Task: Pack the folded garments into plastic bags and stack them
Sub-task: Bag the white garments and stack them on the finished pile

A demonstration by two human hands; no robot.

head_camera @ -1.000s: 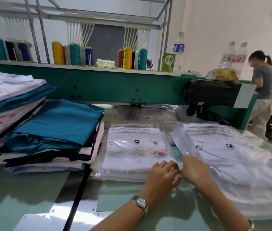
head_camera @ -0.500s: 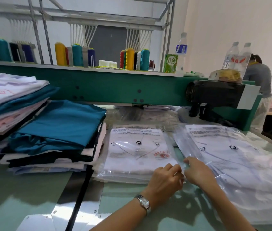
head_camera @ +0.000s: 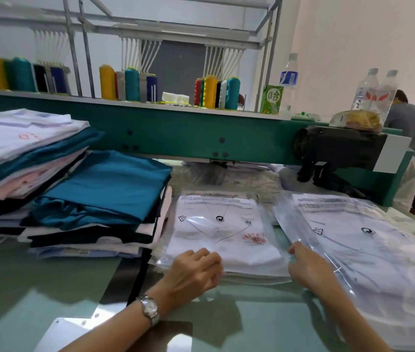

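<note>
My left hand (head_camera: 196, 273) has its fingers curled, knuckles up, and rests on the near edge of the stack of bagged garments (head_camera: 221, 232) in the middle of the counter (head_camera: 23, 288). I cannot tell whether it grips the plastic. My right hand (head_camera: 308, 268), apart from it, pinches the left edge of the plastic bag (head_camera: 354, 237) lying to the right, with a white garment inside. The unbagged folded garments (head_camera: 99, 199), in teal, white, pink and dark colours, sit piled at the left, just beside the stack. A wristwatch (head_camera: 149, 309) is on my left wrist.
</note>
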